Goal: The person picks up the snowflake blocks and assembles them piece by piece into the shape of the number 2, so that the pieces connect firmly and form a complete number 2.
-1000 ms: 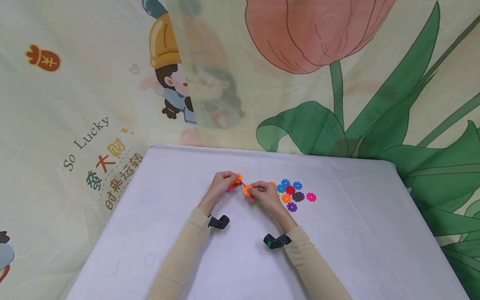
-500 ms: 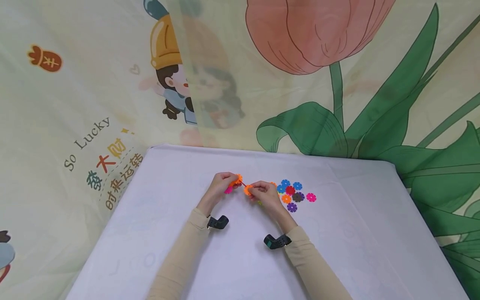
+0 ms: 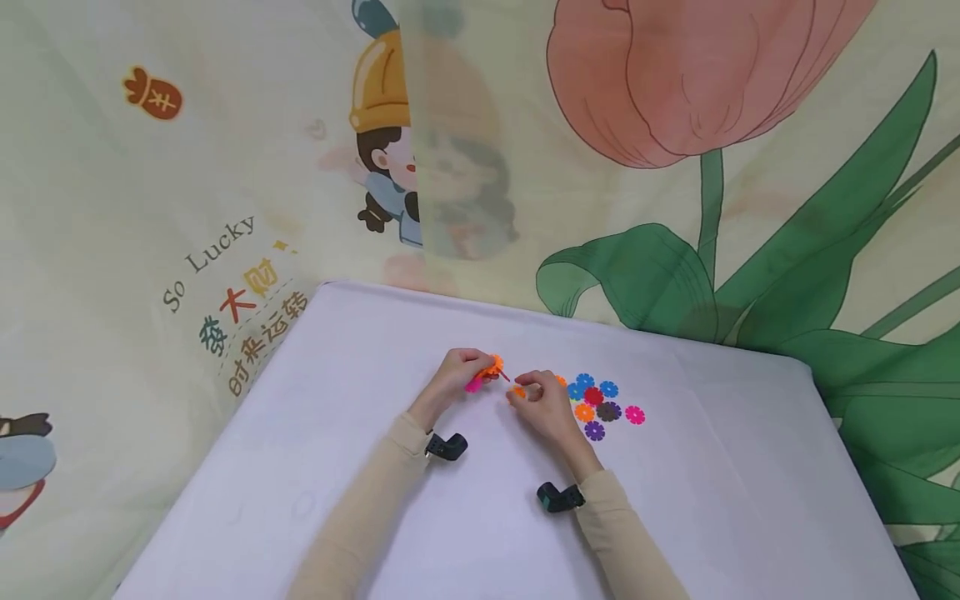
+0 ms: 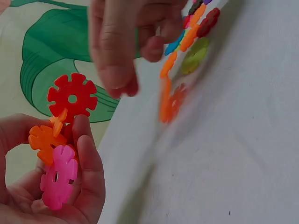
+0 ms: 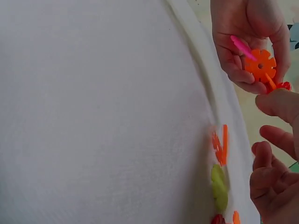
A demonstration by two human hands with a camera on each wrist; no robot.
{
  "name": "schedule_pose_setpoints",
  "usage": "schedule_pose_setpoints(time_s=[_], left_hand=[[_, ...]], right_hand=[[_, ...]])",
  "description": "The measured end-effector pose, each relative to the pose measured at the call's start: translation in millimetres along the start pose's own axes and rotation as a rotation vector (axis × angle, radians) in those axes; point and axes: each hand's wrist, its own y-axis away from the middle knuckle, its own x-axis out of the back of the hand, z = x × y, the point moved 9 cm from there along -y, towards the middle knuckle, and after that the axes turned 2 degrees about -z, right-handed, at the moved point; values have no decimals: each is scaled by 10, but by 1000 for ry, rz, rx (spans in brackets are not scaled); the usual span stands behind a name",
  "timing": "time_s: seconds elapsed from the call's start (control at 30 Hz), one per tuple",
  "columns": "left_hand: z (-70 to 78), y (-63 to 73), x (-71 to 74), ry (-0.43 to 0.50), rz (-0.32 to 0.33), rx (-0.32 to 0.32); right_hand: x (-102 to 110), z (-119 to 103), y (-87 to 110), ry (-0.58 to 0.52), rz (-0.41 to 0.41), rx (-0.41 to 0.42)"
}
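My left hand (image 3: 457, 371) pinches a small cluster of joined flower-shaped plastic discs. In the left wrist view the cluster shows a red disc (image 4: 73, 97) standing on top, orange discs (image 4: 44, 142) in the middle and a pink disc (image 4: 58, 177) below. To its right hovers my right hand (image 3: 543, 408), its thumb and fingers parted and nothing between them in the right wrist view. A loose orange disc (image 3: 517, 393) shows by its fingertips in the head view; in the left wrist view that orange disc (image 4: 165, 100) is blurred, beside a red-orange one (image 4: 177, 99).
Several loose discs lie on the white-covered table (image 3: 712, 500) to the right of my right hand, among them blue (image 3: 585, 381), purple (image 3: 595, 431), red (image 3: 593, 396) and pink (image 3: 635, 415). A printed cloth backdrop (image 3: 637, 192) rises behind the table's far edge.
My right hand has let go of the orange disc it pinched and drawn away to the right of the left hand's cluster. The head view has turned slightly left.
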Motion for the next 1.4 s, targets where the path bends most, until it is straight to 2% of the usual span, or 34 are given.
schedule_pose_setpoints(time_s=[0.23, 0.4, 0.6, 0.77, 0.87, 1.03, 1.2, 1.4], left_hand=[[-5, -19, -96, -26, -14, 4], [-21, -10, -121, -47, 3, 17], [-75, -5, -121, -59, 48, 50], [-67, -12, -123, 9, 43, 79], [-33, -18, -124, 33, 14, 94], [31, -11, -143, -34, -62, 87], [42, 11, -185, -48, -107, 77], [37, 8, -214, -72, -114, 70]], right_hand=[[84, -209, 1, -97, 90, 175], [74, -235, 22, -89, 128, 218], [19, -238, 38, -126, 122, 248], [56, -188, 46, -214, 126, 229], [116, -129, 31, -299, 128, 194], [180, -62, -23, -385, 100, 148], [189, -79, -31, -347, 68, 159], [216, -77, -16, -319, 85, 200]])
